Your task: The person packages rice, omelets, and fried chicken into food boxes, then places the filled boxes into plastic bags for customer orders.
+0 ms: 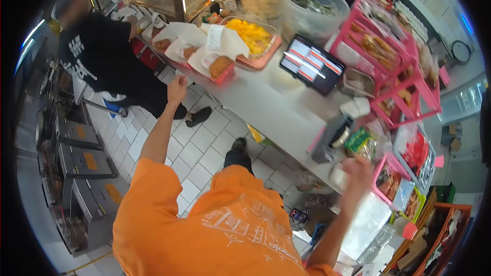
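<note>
My left hand [177, 89] hangs over the floor just off the counter's edge, its fingers curled in with nothing visible in them. Beyond it, open white food boxes [211, 63] with browned fried pieces stand in a row, the nearest in a pink tray. At the right end of the counter [266, 101], my right hand [358, 173] is smeared by motion, so I cannot tell what it holds. It is close to a green and clear packet [360, 143] and a grey dispenser-like device [331, 138].
A tablet [312, 65] lies between a tray of yellow shredded food [250, 37] and a pink rack [383, 51] of packets. Large clear tubs [313, 18] stand behind. A person in black [102, 56] works at the left, above drawer units [87, 166].
</note>
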